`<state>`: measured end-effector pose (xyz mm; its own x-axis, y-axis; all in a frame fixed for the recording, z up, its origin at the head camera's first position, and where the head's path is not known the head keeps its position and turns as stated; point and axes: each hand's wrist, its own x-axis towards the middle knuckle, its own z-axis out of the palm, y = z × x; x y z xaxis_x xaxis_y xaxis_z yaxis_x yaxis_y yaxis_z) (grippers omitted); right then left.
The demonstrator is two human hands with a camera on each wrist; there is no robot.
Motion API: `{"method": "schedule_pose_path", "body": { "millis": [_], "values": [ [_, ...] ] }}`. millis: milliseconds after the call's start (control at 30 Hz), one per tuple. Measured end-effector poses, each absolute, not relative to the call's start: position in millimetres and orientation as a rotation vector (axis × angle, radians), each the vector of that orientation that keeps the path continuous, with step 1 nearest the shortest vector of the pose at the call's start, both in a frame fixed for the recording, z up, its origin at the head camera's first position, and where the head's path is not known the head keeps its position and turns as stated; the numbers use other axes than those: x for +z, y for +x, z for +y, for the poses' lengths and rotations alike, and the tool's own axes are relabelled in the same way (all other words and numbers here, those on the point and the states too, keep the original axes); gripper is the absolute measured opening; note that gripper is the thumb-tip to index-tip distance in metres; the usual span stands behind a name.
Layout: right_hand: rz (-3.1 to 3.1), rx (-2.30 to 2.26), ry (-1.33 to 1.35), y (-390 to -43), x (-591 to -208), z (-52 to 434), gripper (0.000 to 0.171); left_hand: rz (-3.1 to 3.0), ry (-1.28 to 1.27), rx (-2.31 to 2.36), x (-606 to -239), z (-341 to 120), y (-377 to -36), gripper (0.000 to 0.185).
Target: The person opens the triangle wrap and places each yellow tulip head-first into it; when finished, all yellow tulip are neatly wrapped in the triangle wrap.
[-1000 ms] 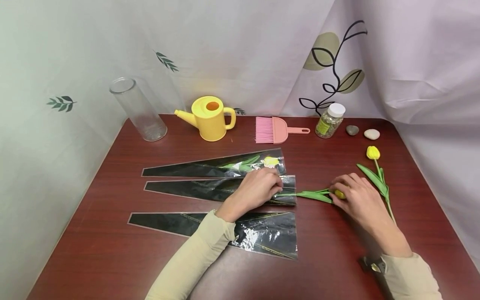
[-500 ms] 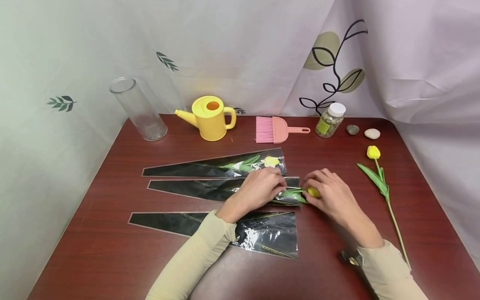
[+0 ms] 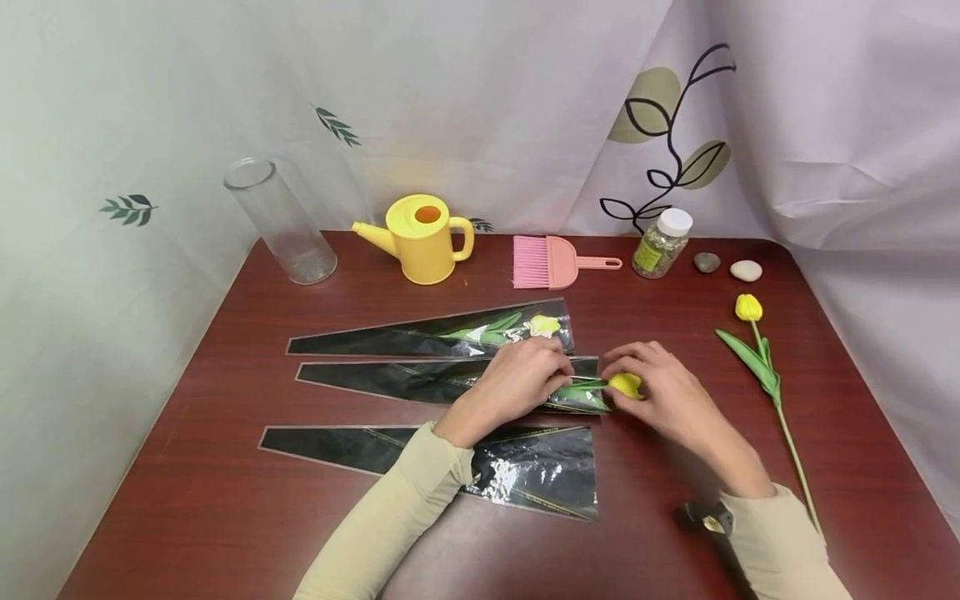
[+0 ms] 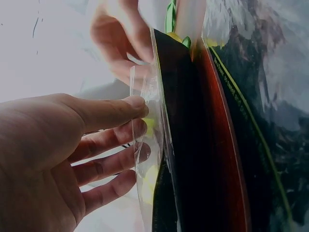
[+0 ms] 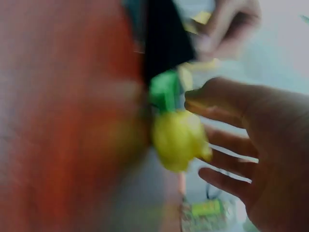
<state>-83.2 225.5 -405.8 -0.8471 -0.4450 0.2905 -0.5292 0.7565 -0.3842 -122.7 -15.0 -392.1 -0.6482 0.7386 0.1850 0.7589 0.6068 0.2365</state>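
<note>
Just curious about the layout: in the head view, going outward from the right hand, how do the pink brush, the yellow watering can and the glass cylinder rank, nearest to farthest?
From the right hand:
1. Pink brush, behind it, slightly left.
2. Watering can, back centre-left.
3. Glass cylinder, back left corner.

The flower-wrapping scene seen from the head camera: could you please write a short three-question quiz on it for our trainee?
1. True or false: the tulip at the right hand is already wholly inside the middle sleeve.
2. How many cellophane sleeves lie on the table: A two, B three, C four?
3. Fill in: the loose tulip near the table's right edge lies with its bloom pointing toward the ____ stones.

Key:
1. False: its yellow bloom sits outside the mouth, which the left hand holds open.
2. B: the far sleeve already holds a flower, the near sleeve looks empty.
3. Two.
</note>
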Motion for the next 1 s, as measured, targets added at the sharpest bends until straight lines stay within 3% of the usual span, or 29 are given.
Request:
{"method": "schedule_pose_path", "body": {
  "millis": [200, 333, 1000],
  "values": [
    [-2.882, 0.947, 0.572, -76, -398, 253, 0.041, -2.739, -1.288, -0.474, -393, -16, -123, 0.009],
    [-2.963, 0.951, 0.578, -74, -407, 265, 0.05, -2.742, -1.284, -0.476, -393, -17, -122, 0.01],
    [-2.865, 0.963, 0.633, -78, -417, 258, 0.029, -2.737, -1.278, -0.472, -393, -16, -122, 0.01]
  ]
}}
